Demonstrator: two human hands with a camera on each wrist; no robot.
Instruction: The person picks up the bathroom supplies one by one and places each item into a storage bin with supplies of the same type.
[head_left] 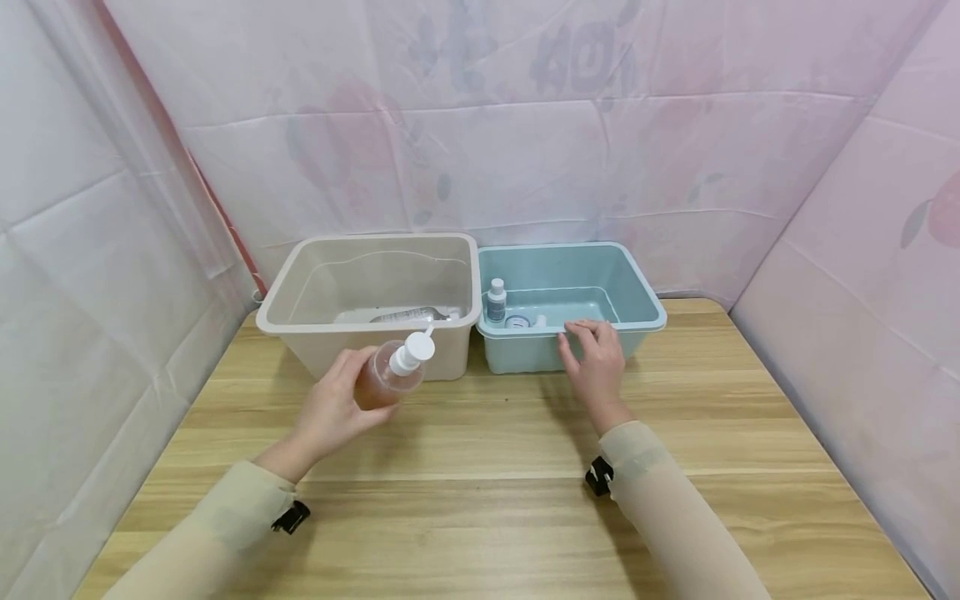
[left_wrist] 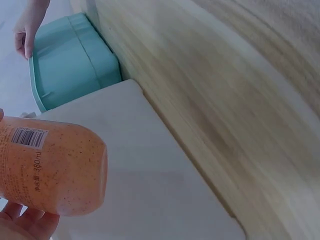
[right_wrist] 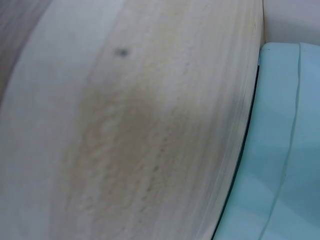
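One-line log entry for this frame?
left hand: holds orange pump bottle | right hand: fingers on blue plastic bin rim

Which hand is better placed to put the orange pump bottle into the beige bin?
Left. The left hand already grips the pump bottle just before the beige bin; the right hand rests on the blue bin.

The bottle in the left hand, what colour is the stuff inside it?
Orange with tiny dark specks. The bottle shows best in the left wrist view.

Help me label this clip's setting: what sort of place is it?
Probably a makeshift recording booth: pale printed sheets curtain off a wooden table holding only a beige bin and a blue bin.
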